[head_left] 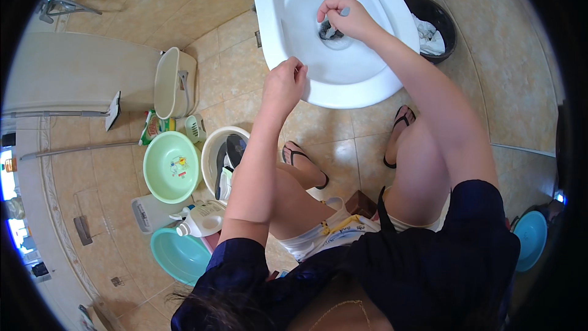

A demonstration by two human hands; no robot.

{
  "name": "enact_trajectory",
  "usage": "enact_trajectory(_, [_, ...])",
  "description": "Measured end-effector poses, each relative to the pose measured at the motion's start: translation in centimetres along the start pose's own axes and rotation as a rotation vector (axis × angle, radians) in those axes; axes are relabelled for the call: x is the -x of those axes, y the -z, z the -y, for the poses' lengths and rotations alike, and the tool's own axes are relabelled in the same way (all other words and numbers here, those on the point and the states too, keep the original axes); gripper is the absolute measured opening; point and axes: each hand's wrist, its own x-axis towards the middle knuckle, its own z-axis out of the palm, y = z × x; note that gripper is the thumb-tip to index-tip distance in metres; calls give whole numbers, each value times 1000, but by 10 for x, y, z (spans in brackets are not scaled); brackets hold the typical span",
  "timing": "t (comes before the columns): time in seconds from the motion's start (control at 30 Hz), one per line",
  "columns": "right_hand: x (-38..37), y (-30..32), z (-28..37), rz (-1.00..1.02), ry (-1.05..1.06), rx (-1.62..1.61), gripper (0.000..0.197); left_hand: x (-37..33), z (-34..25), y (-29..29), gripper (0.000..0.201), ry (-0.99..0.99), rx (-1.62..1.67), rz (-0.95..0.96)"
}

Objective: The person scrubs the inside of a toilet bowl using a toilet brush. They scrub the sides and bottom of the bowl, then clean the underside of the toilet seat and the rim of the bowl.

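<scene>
A white toilet bowl [297, 55] stands in front of me with its inside exposed. My right hand [348, 19] reaches over the middle of the bowl with its fingers pinched together. A small greyish, crumpled bit [331, 32] shows just below those fingers, against the dark drain hole; whether the hand holds it or it lies in the drain, I cannot tell. At the front left of the rim is my left hand [285, 87], fingers curled closed. What is inside its fingers, if anything, is hidden.
Right of the toilet is a black bin [450, 24] with white crumpled paper. On the left floor are a beige bucket [166, 83], a green basin [160, 175], a cream tub [211, 147] with dark items, a white bottle [202, 224] and a turquoise basin [168, 254].
</scene>
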Motion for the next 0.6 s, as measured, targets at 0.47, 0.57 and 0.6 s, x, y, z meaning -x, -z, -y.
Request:
enact_trajectory(0.47, [-4, 7, 14, 3, -129, -46, 19, 0, 1, -2, 14, -37, -47, -21])
enact_trajectory(0.57, [-7, 26, 29, 172, -233, -54, 17, 1, 3, -1, 14, -24, -50, -21])
enact_trajectory(0.6, [-8, 27, 35, 210, -221, -39, 18, 2, 5, -1, 14, -22, -46, -25])
